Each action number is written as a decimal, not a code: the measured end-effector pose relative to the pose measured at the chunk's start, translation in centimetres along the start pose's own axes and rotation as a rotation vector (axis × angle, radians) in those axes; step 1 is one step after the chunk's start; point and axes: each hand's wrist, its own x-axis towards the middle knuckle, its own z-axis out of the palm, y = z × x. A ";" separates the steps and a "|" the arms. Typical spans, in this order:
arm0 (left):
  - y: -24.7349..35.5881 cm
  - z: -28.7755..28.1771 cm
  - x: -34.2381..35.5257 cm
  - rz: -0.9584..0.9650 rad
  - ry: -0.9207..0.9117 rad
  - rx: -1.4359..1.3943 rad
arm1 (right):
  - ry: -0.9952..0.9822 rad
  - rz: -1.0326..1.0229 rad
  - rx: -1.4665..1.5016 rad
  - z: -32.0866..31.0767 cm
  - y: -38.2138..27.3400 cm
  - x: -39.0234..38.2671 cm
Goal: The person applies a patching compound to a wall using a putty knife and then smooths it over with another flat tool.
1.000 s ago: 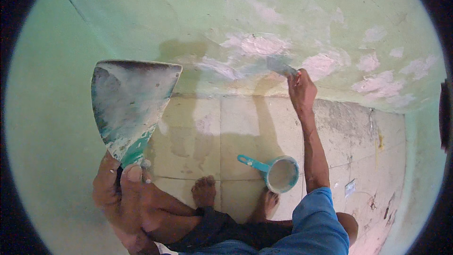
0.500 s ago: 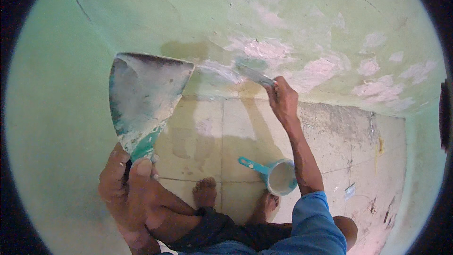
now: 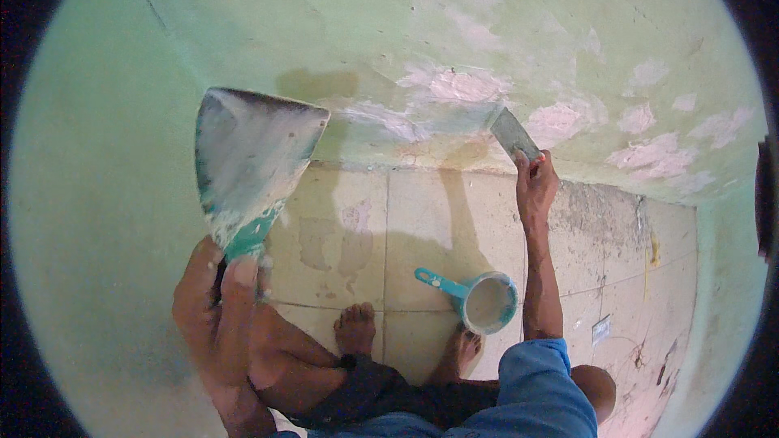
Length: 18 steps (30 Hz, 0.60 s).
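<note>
My left hand (image 3: 223, 304) is closed round the green handle of a broad dustpan-shaped scoop (image 3: 256, 146), its blade up and its grey face smeared with white filler. In my right hand (image 3: 537, 186), fingers pinched, is a flat grey putty knife (image 3: 513, 131). The blade's far end lies against the green wall (image 3: 365, 16), just below a whitish filler patch (image 3: 466, 83). A thin pale smear (image 3: 381, 118) runs along the wall to the left of the blade.
A turquoise dipper (image 3: 491, 302) with pale paste inside stands on the tiled floor (image 3: 422, 211) near my right foot (image 3: 466, 345). More filler patches (image 3: 564, 118) spread along the wall to the right. A small packet (image 3: 600, 329) and debris lie at the right.
My right hand has moved to the right along the wall with the putty knife, and the blade has turned more upright. The scoop in my left hand has barely shifted.
</note>
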 end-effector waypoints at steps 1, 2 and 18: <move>-0.2 0.0 0.4 -0.012 -0.039 -0.009 | -0.008 -0.012 0.099 -0.5 0.0 -0.1; -0.4 0.1 0.8 0.007 -0.052 0.020 | -0.090 0.016 0.233 -0.9 -1.6 0.0; -3.0 3.0 3.7 0.121 -0.596 -0.124 | -1.021 0.051 0.960 -3.4 -13.9 6.0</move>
